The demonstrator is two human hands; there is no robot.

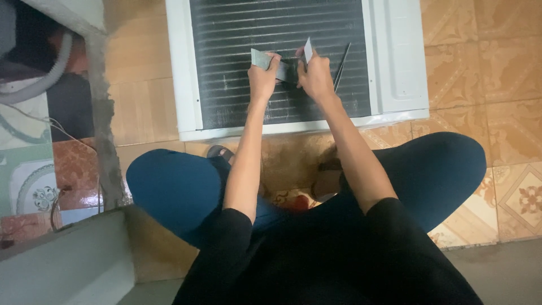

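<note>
Fins of the air conditioner (282, 62) are what I'm busy with; the unit lies on the tiled floor (480, 68) at twelve o'clock from my knees, its dark finned coil facing up inside a white casing (395, 56). As far as I can judge, I'm in the middle of working on the fin surface near its centre, with both hands close together over one spot. Any further move there would call for a light, steady touch, since those thin fins look easy to bend, and for keeping my fingers off the edges of the metal pieces.

My left hand (263, 76) is closed around a small flat grey piece (259, 58), thumb and fingers pinching it, one end sticking out towards ten o'clock. My right hand (315, 73) is curled tight too, gripping a thin pale strip (308, 49) that points up towards twelve. The two hands are nearly touching, knuckles just beside each other. A slim dark blade-like thing (341, 65) leans at two o'clock from my right hand; I cannot tell whether I hold it or it only rests on the coil.

Further out, my knees in blue trousers (175, 189) spread to either side, and a grey hose (45, 79) curls at ten o'clock, well apart.
</note>
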